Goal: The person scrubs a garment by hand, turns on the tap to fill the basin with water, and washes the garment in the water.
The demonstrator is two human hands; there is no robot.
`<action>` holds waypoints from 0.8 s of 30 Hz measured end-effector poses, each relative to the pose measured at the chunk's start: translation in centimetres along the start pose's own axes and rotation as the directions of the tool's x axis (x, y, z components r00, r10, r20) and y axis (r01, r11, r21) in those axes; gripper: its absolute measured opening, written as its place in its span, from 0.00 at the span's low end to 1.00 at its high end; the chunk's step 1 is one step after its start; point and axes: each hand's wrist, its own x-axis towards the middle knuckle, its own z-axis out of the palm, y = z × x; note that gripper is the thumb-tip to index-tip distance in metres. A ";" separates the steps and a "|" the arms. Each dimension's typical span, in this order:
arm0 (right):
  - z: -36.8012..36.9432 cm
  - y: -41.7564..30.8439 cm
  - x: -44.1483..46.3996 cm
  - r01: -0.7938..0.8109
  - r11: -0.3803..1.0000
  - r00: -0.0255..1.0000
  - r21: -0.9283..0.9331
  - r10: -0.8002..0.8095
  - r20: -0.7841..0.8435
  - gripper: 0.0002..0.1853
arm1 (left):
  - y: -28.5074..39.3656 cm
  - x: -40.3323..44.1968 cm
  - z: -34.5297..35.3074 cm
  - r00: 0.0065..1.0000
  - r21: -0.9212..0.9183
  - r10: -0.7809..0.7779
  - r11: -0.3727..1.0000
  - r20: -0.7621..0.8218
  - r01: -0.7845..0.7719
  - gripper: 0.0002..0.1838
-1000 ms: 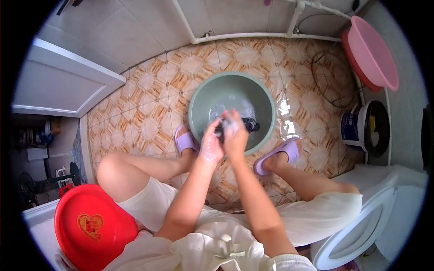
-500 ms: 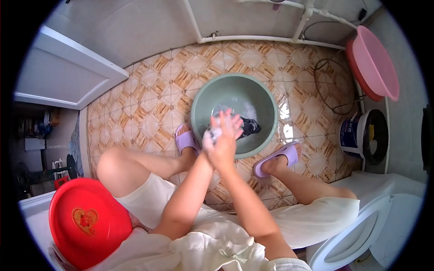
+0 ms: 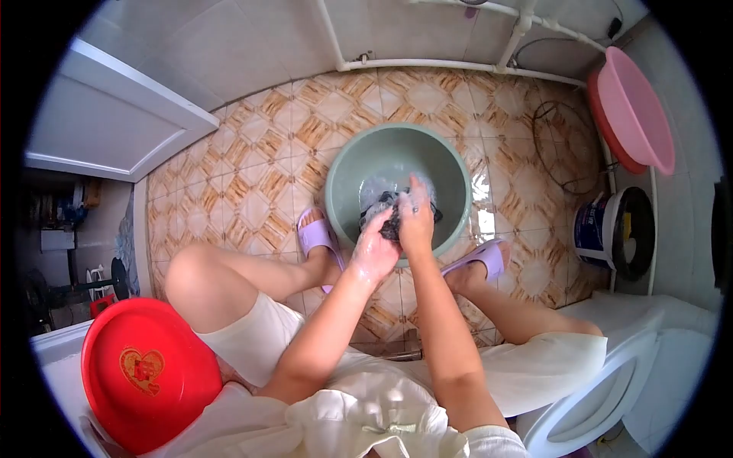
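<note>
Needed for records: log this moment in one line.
left hand: touching dark sudsy cloth | right hand: touching same cloth | place: at green basin

place: home bathroom; signs: toilet (image 3: pixel 586 408); tiled floor (image 3: pixel 256 179); white pipes (image 3: pixel 427 64)

Dark cloth (image 3: pixel 391 225) between hands (image 3: pixel 376 249), suds (image 3: pixel 374 187); basin (image 3: pixel 397 139)
</note>
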 end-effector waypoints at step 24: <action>1.2 0.4 -1.6 0.053 0.995 0.998 0.086 -0.055 0.015 0.14 | 1.3 0.0 0.9 0.998 0.047 0.055 0.997 -0.011 -0.054 0.26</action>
